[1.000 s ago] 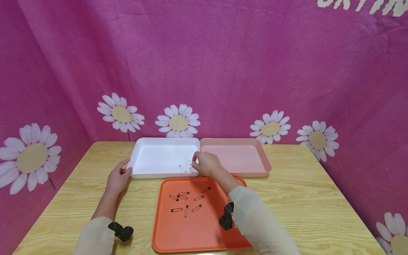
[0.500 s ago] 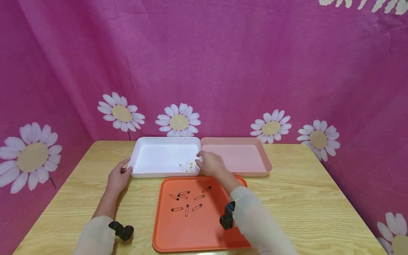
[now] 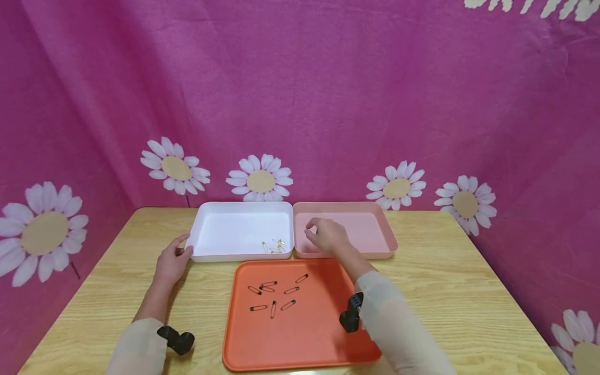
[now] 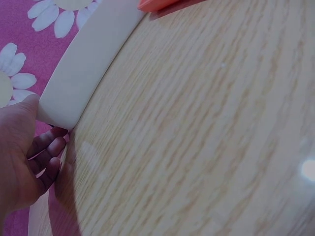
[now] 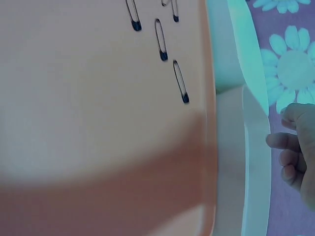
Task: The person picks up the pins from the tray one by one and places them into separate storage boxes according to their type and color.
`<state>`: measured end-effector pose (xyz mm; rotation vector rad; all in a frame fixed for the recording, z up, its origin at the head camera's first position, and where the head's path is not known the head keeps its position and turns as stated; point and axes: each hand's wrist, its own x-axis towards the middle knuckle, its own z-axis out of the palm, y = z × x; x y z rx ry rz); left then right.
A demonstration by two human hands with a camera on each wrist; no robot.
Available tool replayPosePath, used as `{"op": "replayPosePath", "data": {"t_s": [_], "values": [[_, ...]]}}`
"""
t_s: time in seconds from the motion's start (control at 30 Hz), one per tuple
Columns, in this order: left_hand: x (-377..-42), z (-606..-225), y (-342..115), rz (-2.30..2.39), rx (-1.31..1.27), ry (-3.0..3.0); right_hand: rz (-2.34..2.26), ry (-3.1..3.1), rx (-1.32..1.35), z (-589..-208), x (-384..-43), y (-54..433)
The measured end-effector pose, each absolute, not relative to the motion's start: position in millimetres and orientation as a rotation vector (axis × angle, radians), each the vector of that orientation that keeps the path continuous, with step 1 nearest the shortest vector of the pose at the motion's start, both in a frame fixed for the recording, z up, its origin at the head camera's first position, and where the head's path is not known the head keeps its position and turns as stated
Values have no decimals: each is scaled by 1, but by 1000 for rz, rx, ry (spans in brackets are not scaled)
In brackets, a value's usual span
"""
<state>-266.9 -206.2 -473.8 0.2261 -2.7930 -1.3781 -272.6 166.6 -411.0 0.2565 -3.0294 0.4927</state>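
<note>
At the left end of a white tray (image 3: 229, 229), my left hand (image 3: 172, 260) holds the corner, thumb on one side and curled fingers on the other in the left wrist view. Several small gold safety pins (image 3: 277, 242) lie in that tray's front right corner. My right hand (image 3: 328, 235) hovers over the left part of a pink tray (image 3: 367, 229). Its thumb and index finger (image 5: 283, 140) stand apart, with nothing visible between them. Nearer me, several black safety pins (image 3: 288, 305) are spread over the orange tray (image 3: 304, 344), mostly towards its back left.
The white and pink trays stand side by side at the back of the wooden table (image 3: 450, 291). The orange tray sits just in front of them. A magenta curtain (image 3: 328, 104) with daisies rises right behind the table.
My right hand has moved right, from the gold pins in the white tray to above the pink tray, its fingers now apart. The left hand stays at the white tray's corner.
</note>
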Motion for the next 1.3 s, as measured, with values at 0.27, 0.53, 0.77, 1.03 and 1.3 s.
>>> {"op": "replayPosePath", "data": {"t_s": [0.27,0.53,0.77,1.03,1.3], "values": [[-268,-475,-207,-1394,233,-2795,528,-2989,235,-410,-271,192],[-269,-475,-209,-1392,220,-2804,519,-2963,223,-405,-267,217],[-269,-474,-210,-1392,196,-2796,584,-2890,263,-405,-262,244],[-265,-474,-213,-1400,177,-2815,647,-2785,157,-410,-257,281],[-259,-465,-220,-1342,82,-2810,723,-2723,3,-420,-246,320]]}}
